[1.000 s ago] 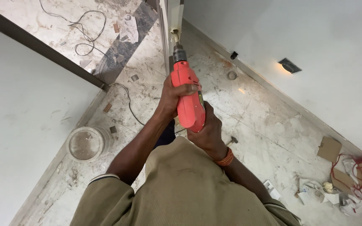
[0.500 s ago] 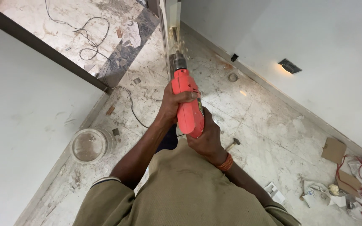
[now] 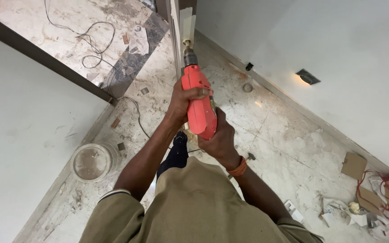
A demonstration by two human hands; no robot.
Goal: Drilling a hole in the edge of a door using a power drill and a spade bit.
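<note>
I hold a red-orange power drill (image 3: 197, 96) out in front of me with both hands. My left hand (image 3: 183, 100) wraps around the upper body of the drill from the left. My right hand (image 3: 220, 140) grips its handle lower down; an orange band sits on that wrist. The drill's grey chuck (image 3: 189, 58) and bit point at the narrow edge of a white door (image 3: 186, 20), where a strip of pale tape is stuck. The bit tip meets the door edge; the contact point is small and hard to make out.
A dusty marble floor (image 3: 284, 130) lies below, with a black cable (image 3: 96, 40) looping at the upper left, a round clear container (image 3: 92, 161) by the left wall, cardboard scraps (image 3: 353, 165), red wire (image 3: 386, 177) and crumpled paper at the lower right. White walls flank both sides.
The view has shifted slightly and the drill sits a little lower in frame. Both hands keep the same grip, the drill still aimed at the door edge.
</note>
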